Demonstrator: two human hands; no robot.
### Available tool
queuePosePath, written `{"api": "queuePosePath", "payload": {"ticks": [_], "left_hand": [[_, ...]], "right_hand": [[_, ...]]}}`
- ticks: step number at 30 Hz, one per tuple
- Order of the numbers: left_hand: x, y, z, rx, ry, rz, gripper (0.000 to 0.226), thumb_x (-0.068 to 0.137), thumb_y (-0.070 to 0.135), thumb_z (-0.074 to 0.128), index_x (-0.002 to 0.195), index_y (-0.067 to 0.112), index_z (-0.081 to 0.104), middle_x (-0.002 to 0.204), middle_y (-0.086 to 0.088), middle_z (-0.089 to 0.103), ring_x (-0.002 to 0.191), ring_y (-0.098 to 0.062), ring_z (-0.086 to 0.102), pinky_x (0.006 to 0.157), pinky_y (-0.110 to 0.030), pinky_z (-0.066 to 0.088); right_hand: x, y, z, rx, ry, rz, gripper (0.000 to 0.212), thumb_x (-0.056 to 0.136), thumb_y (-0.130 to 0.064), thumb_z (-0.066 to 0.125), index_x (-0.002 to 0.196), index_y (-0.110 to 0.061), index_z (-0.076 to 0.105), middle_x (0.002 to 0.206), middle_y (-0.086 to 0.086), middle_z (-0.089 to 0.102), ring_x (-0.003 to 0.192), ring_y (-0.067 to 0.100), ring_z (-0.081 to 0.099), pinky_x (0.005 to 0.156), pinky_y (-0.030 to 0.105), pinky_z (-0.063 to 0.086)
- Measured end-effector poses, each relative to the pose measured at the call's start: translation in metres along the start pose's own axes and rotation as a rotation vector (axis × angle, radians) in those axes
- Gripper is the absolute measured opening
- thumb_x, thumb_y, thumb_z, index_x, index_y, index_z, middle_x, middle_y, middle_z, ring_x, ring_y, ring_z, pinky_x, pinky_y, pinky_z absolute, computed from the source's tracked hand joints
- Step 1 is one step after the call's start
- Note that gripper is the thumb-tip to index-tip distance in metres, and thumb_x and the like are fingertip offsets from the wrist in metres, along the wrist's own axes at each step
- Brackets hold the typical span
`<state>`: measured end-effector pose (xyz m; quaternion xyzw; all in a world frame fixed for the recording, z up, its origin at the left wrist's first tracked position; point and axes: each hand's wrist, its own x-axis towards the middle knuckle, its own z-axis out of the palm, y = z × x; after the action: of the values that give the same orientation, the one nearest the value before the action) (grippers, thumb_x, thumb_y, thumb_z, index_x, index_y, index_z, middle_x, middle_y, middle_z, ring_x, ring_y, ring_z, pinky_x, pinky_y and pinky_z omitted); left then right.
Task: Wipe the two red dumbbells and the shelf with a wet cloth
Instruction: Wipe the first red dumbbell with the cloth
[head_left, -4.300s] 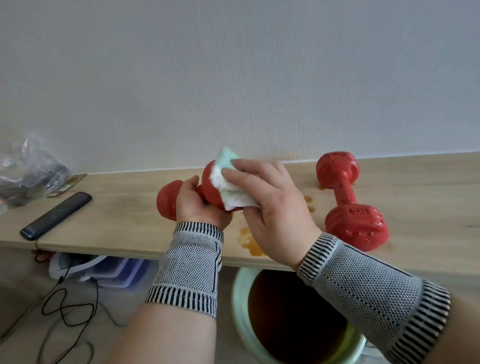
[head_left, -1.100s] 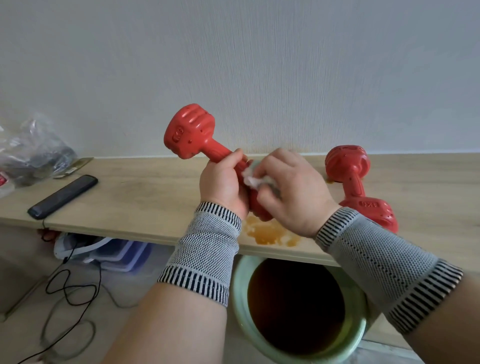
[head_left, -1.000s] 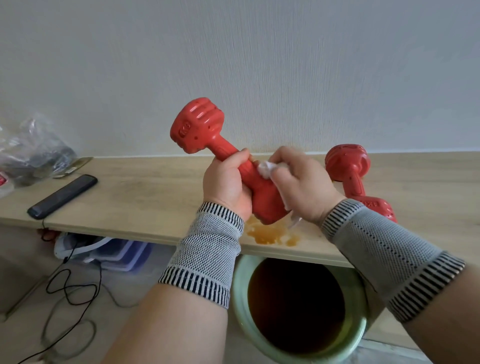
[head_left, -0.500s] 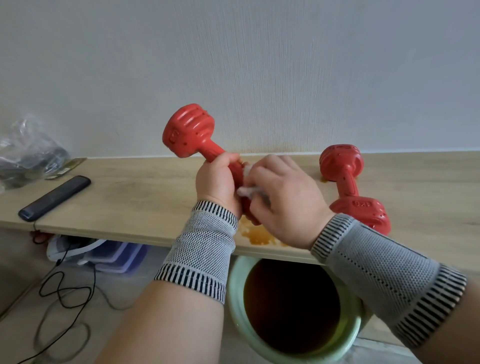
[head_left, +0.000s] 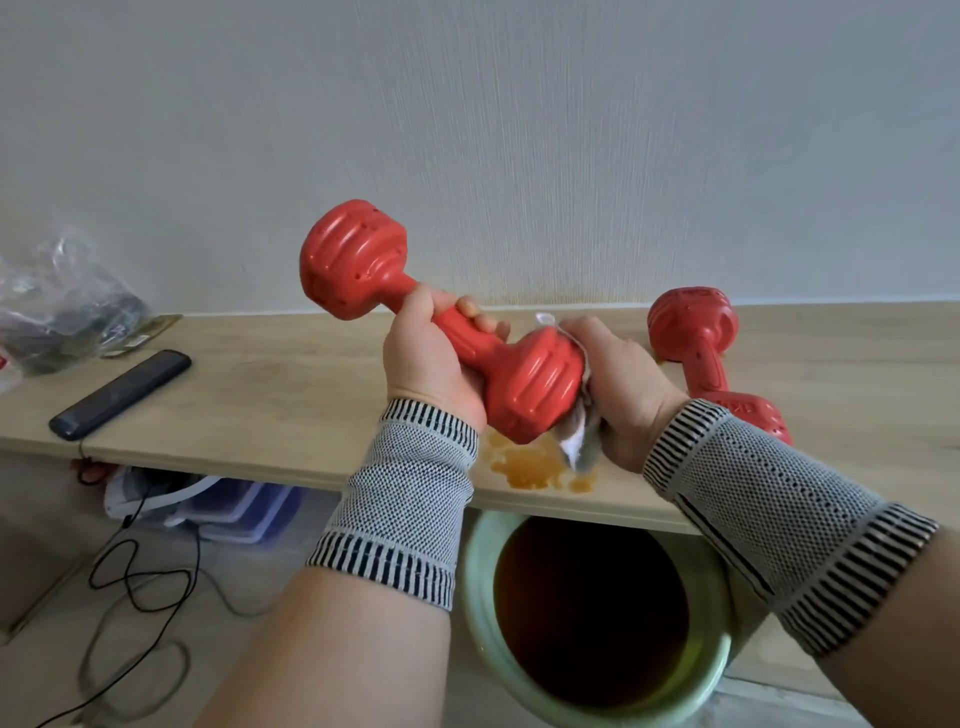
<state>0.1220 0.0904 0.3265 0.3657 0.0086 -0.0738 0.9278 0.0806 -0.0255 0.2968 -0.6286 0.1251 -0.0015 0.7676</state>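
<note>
- Left hand (head_left: 426, 364) grips the bar of the held dumbbell (head_left: 452, 332), fingers (head_left: 470, 307) curled round it; the dumbbell is up off the shelf (head_left: 291, 395), tilted, far head high to the left, near head low to the right.
- Right hand (head_left: 623, 389) holds the wet cloth (head_left: 574, 441) wrapped against the outer face of the near head, its fingers hidden behind that head; cloth edges show above and below the hand.
- Change: half a second ago the cloth hand was bunched over the bar next to the left hand; now it has slid out to the end cap, and the near head is in plain view. Wiping has moved from bar to end face.
- Far head shows dark specks; looks not yet cleaned, though I cannot be sure.
- Second dumbbell (head_left: 701, 353) lies on the shelf to the right, untouched, same spot as before.
- Orange spill (head_left: 530, 462) sits on the shelf's near edge beneath the hands, unwiped.
- Judgement: first dumbbell partway done; second dumbbell and shelf remain.
- Green bucket (head_left: 478, 613) stands below the shelf edge; dark remote (head_left: 119, 392) lies far left.
</note>
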Motion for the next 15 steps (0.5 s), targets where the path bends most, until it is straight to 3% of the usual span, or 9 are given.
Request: {"api": "queuePosePath", "payload": {"ticks": [3,6,9,11,13,15], "left_hand": [[0.0018,0.0026,0.0045,-0.041,0.005,0.025,0.026,0.089,0.024,0.064,0.070,0.020,0.046,0.056,0.005,0.043,0.046,-0.009,0.042,0.069,-0.034,0.049],[0.0033,0.0043,0.0051,0.008,0.042,0.052,0.030,0.088,0.034,0.067,0.070,0.019,0.048,0.057,0.005,0.046,0.048,-0.008,0.046,0.065,-0.031,0.049],[0.0054,0.0053,0.0011,0.331,0.140,0.099,0.031,0.088,0.044,0.064,0.078,0.016,0.053,0.063,0.005,0.055,0.059,-0.011,0.057,0.064,-0.031,0.051],[0.0060,0.0051,-0.0003,0.502,0.153,0.057,0.035,0.090,0.050,0.059,0.086,0.015,0.055,0.075,-0.001,0.059,0.076,-0.019,0.063,0.074,-0.037,0.057],[0.0062,0.0062,-0.0015,0.511,0.145,-0.018,0.031,0.093,0.044,0.057,0.091,0.013,0.055,0.083,-0.007,0.060,0.086,-0.027,0.065,0.081,-0.043,0.057],[0.0072,0.0067,-0.0025,0.464,0.158,-0.082,0.029,0.094,0.038,0.057,0.096,0.009,0.054,0.085,-0.010,0.060,0.083,-0.029,0.065,0.076,-0.045,0.058]], "right_hand": [[-0.0049,0.0010,0.0002,0.233,-0.290,0.310,0.053,0.089,-0.050,0.032,0.099,-0.011,0.066,0.092,0.017,0.068,0.075,0.032,0.063,0.075,0.041,0.052],[-0.0095,-0.0062,0.0001,0.282,-0.391,0.351,0.056,0.088,-0.056,0.030,0.109,-0.018,0.067,0.101,0.011,0.070,0.080,0.031,0.066,0.074,0.041,0.055],[-0.0058,-0.0042,0.0032,0.416,-0.191,0.208,0.046,0.088,-0.051,0.043,0.107,-0.015,0.065,0.101,0.014,0.068,0.093,0.034,0.066,0.086,0.049,0.051],[-0.0018,-0.0019,0.0036,0.377,0.029,0.030,0.042,0.087,-0.044,0.051,0.104,-0.008,0.064,0.094,0.015,0.066,0.097,0.036,0.066,0.091,0.054,0.049],[-0.0028,-0.0039,0.0022,0.219,0.171,-0.157,0.031,0.090,-0.040,0.052,0.092,-0.011,0.063,0.079,0.008,0.063,0.084,0.028,0.065,0.088,0.049,0.051],[-0.0061,-0.0062,0.0000,0.068,0.197,-0.298,0.027,0.091,-0.040,0.051,0.086,-0.016,0.061,0.073,0.004,0.060,0.074,0.021,0.061,0.080,0.043,0.052]]}}
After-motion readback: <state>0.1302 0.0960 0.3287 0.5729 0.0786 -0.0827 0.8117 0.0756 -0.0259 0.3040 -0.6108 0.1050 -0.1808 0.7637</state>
